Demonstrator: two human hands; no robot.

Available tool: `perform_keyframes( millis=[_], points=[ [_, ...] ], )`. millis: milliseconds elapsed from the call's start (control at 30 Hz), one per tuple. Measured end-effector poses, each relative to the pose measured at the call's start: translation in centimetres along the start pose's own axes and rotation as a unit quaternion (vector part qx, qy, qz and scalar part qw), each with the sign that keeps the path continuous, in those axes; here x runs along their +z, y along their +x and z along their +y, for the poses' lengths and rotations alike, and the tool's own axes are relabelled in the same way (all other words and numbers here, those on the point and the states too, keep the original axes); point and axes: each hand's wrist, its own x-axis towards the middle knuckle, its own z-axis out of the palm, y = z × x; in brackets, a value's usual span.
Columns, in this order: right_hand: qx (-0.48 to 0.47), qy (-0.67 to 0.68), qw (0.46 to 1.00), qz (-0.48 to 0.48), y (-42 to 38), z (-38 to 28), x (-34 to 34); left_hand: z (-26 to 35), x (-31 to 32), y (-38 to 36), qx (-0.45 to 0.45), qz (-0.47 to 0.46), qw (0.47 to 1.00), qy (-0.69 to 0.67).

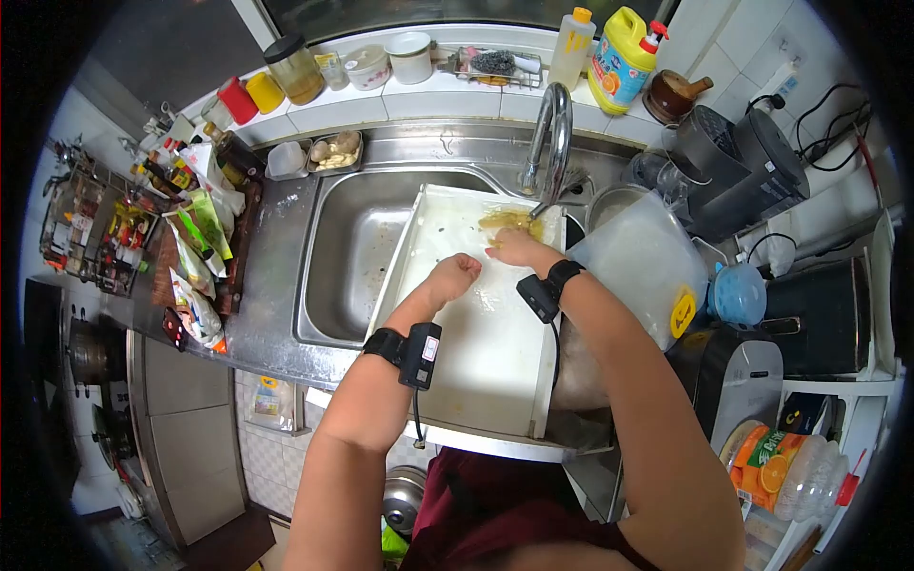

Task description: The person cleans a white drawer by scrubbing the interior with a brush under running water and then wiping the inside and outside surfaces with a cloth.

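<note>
A large white drawer-like tray (466, 328) lies across the right part of the sink and the counter edge, wet and flecked with small dark bits. My right hand (519, 247) is at its far right corner, fingers curled at a yellowish, translucent loofah-like scrubber (509, 221). The underside of that grip is hidden. Over the middle of the tray hovers my left hand (455, 279), its fingers curled together with nothing visible in them. Just beyond the right hand stands the chrome faucet (555, 133), its spout end close to the scrubber.
The steel sink basin (352, 257) shows left of the tray. A translucent lid-like sheet (633, 266) leans at the right. Bottles, including a yellow detergent jug (619, 71), line the sill. Packets (200, 247) sit on the left counter. A blue container (741, 295) stands right.
</note>
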Motion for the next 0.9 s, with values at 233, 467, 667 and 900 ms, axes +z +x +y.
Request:
perform_keyframes(
  millis=[233, 467, 667, 900],
  points=[
    [-0.041, -0.015, 0.999, 0.005, 3.5, -2.9, 0.9, -1.1, -1.1, 0.4, -0.012, 0.056, 0.996, 0.069],
    [-0.136, -0.012, 0.989, -0.06, 4.1, -4.1, -0.1, -1.5, -1.9, 1.0, -0.007, 0.107, 0.991, 0.082],
    [-0.183, 0.017, 0.981, 0.064, 5.8, -4.6, 0.8, -0.9, -2.7, 0.5, 0.003, 0.133, 0.99, 0.054],
    [-0.181, -0.067, 0.981, -0.01, 9.2, -6.8, 2.3, -1.2, -3.6, 1.0, 0.018, 0.139, 0.989, 0.051]
  ],
)
